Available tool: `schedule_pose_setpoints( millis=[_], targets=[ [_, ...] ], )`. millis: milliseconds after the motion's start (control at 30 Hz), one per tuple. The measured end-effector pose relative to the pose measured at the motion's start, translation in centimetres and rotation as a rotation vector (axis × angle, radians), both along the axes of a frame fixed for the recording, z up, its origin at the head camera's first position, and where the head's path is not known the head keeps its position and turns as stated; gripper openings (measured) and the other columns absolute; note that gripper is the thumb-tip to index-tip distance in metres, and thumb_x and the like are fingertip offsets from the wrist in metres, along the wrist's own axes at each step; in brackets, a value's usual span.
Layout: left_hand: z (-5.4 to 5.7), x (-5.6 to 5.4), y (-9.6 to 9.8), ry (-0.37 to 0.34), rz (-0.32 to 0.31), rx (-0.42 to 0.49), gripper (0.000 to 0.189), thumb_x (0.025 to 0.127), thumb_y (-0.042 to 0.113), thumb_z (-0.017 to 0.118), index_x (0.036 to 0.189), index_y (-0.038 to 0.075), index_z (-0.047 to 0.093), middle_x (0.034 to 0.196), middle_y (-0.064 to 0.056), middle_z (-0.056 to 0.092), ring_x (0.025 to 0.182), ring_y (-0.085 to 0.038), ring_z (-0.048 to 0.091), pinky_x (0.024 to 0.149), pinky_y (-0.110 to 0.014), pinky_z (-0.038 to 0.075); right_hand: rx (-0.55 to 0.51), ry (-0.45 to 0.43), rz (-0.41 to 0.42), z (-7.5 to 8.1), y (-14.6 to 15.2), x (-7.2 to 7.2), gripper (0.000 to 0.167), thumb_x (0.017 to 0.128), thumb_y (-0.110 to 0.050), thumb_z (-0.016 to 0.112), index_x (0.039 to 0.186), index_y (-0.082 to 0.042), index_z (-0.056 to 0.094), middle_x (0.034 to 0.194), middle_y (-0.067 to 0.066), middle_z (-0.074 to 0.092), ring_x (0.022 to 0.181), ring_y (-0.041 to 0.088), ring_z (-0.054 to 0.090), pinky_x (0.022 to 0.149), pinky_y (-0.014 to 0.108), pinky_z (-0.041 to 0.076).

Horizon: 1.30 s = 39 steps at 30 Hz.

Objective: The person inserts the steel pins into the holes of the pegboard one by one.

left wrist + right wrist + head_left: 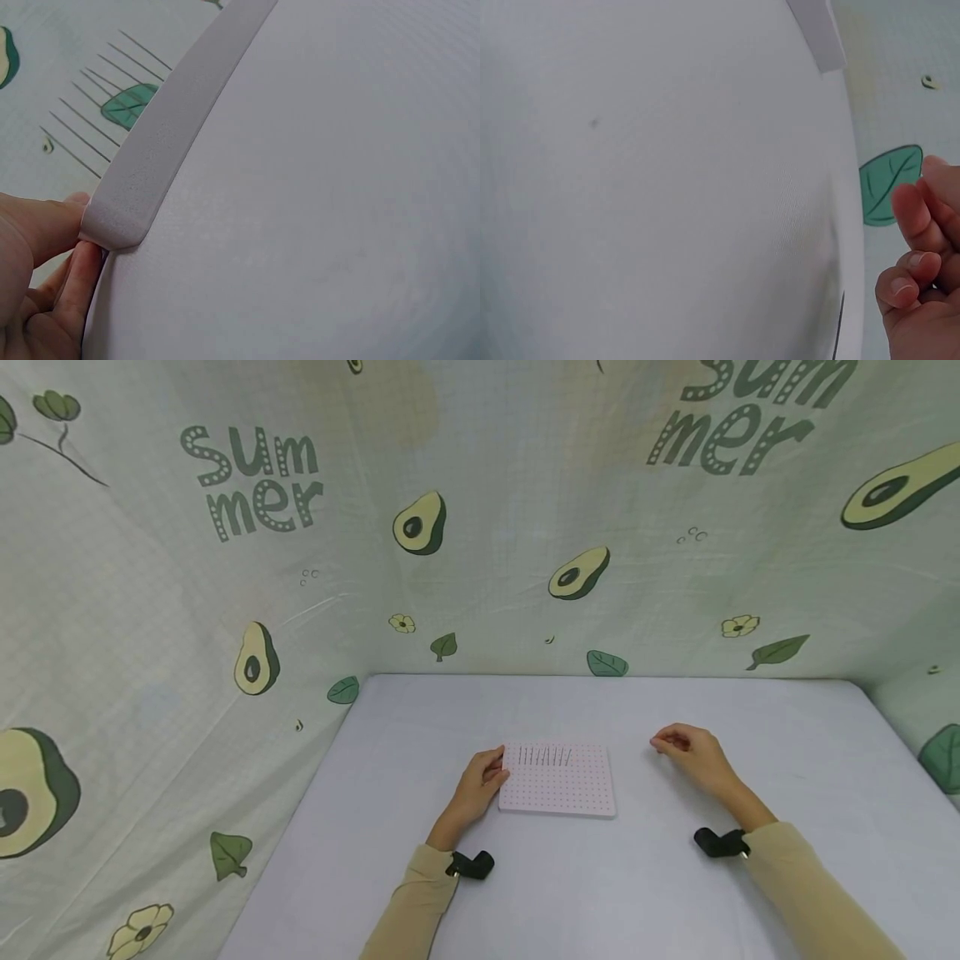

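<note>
A white pegboard [558,789] with rows of small holes lies on the table. Several thin metal pins [544,756] stand in its far row, and the left wrist view shows these pins [71,150] past the board's edge [161,127]. My left hand [477,783] grips the board's left side between thumb and fingers [84,281]. Off to the right of the board, my right hand [697,760] hovers low over the table with loosely bent fingers [911,210]; I see nothing held there. A thin dark pin-like line [840,322] shows below this hand.
The white table [570,893] runs back to a hanging cloth [495,468] printed with avocados and leaves. Black wrist cameras [471,865] are strapped at both sleeves. A pale corner, seemingly the board's [821,37], enters the right wrist view at the top.
</note>
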<state>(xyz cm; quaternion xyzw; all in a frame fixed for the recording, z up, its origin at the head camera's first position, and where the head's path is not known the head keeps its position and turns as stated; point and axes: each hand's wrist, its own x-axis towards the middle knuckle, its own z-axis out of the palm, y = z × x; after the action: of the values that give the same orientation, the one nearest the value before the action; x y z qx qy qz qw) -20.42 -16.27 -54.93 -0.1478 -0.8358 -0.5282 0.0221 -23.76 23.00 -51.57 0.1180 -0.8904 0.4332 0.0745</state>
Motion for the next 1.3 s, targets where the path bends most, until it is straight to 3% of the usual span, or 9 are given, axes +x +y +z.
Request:
schedule_pose_setpoints(
  millis=[333, 600, 767, 900, 967, 1133, 1200, 1300],
  targets=[
    [-0.3, -0.2, 0.0, 0.008, -0.009, 0.002, 0.048, 0.1, 0.005, 0.059, 0.144, -0.008, 0.045, 0.133, -0.024, 0.05, 0.118, -0.034, 0.054, 0.104, -0.037, 0.048, 0.011, 0.039, -0.073, -0.1, 1.7, 0.2, 0.023, 0.095, -0.019, 0.071, 0.1, 0.004, 0.072, 0.081, 0.01, 0.069, 0.069, 0.006, 0.051, 0.055, 0.018, 0.041],
    [-0.1, -0.2, 0.0, -0.002, -0.012, -0.004, 0.049, 0.1, 0.006, 0.059, 0.145, -0.007, 0.044, 0.133, -0.022, 0.05, 0.118, -0.033, 0.053, 0.104, -0.034, 0.048, 0.057, 0.059, -0.153, -0.3, 3.0, -0.1, 0.027, 0.093, -0.021, 0.073, 0.101, 0.005, 0.073, 0.083, 0.01, 0.065, 0.073, 0.008, 0.045, 0.057, 0.018, 0.037],
    [-0.1, -0.3, 0.1, 0.007, -0.009, 0.02, 0.048, 0.099, 0.003, 0.059, 0.144, -0.009, 0.044, 0.133, -0.024, 0.049, 0.118, -0.035, 0.053, 0.105, -0.04, 0.047, 0.081, 0.037, -0.194, -0.6, 3.7, -0.2, 0.029, 0.093, -0.022, 0.073, 0.103, 0.006, 0.073, 0.089, 0.013, 0.067, 0.077, 0.013, 0.046, 0.06, 0.018, 0.037],
    [-0.2, -0.3, 0.4, 0.021, 0.006, 0.005, 0.047, 0.099, -0.002, 0.057, 0.143, -0.013, 0.042, 0.133, -0.028, 0.048, 0.118, -0.039, 0.053, 0.103, -0.047, 0.047, 0.08, 0.019, -0.204, -0.9, 4.1, -0.2, 0.029, 0.093, -0.022, 0.073, 0.104, 0.006, 0.073, 0.086, 0.012, 0.067, 0.074, 0.013, 0.047, 0.058, 0.02, 0.037],
    [0.2, 0.0, 0.6, 0.023, 0.01, -0.005, 0.047, 0.099, -0.005, 0.055, 0.142, -0.016, 0.041, 0.132, -0.031, 0.048, 0.117, -0.041, 0.052, 0.103, -0.049, 0.046, 0.073, 0.008, -0.201, -1.1, 4.3, -0.2, 0.03, 0.093, -0.022, 0.073, 0.104, 0.006, 0.073, 0.085, 0.011, 0.067, 0.072, 0.011, 0.048, 0.056, 0.02, 0.037],
    [3.2, 1.5, 0.9, 0.019, -0.014, 0.003, 0.045, 0.097, -0.009, 0.055, 0.139, -0.02, 0.04, 0.13, -0.035, 0.047, 0.116, -0.045, 0.052, 0.103, -0.048, 0.046, 0.062, -0.007, -0.206, -1.4, 4.4, -0.2, 0.031, 0.094, -0.022, 0.072, 0.104, 0.007, 0.073, 0.092, 0.017, 0.069, 0.074, 0.011, 0.049, 0.057, 0.018, 0.039],
    [2.7, 1.3, 0.7, 0.012, -0.017, -0.002, 0.046, 0.098, -0.005, 0.056, 0.141, -0.017, 0.041, 0.131, -0.032, 0.048, 0.116, -0.041, 0.053, 0.103, -0.043, 0.048, 0.06, -0.008, -0.214, -1.6, 4.3, -0.3, 0.031, 0.094, -0.022, 0.072, 0.104, 0.007, 0.073, 0.096, 0.02, 0.069, 0.077, 0.013, 0.05, 0.058, 0.018, 0.04],
    [1.1, 0.5, 0.2, -0.004, -0.002, -0.019, 0.048, 0.1, 0.0, 0.057, 0.144, -0.011, 0.043, 0.132, -0.026, 0.049, 0.117, -0.034, 0.054, 0.103, -0.036, 0.048, 0.059, -0.016, -0.219, -1.8, 4.2, -0.5, 0.032, 0.094, -0.023, 0.072, 0.105, 0.007, 0.073, 0.101, 0.023, 0.069, 0.082, 0.016, 0.051, 0.062, 0.019, 0.04]
  ],
)
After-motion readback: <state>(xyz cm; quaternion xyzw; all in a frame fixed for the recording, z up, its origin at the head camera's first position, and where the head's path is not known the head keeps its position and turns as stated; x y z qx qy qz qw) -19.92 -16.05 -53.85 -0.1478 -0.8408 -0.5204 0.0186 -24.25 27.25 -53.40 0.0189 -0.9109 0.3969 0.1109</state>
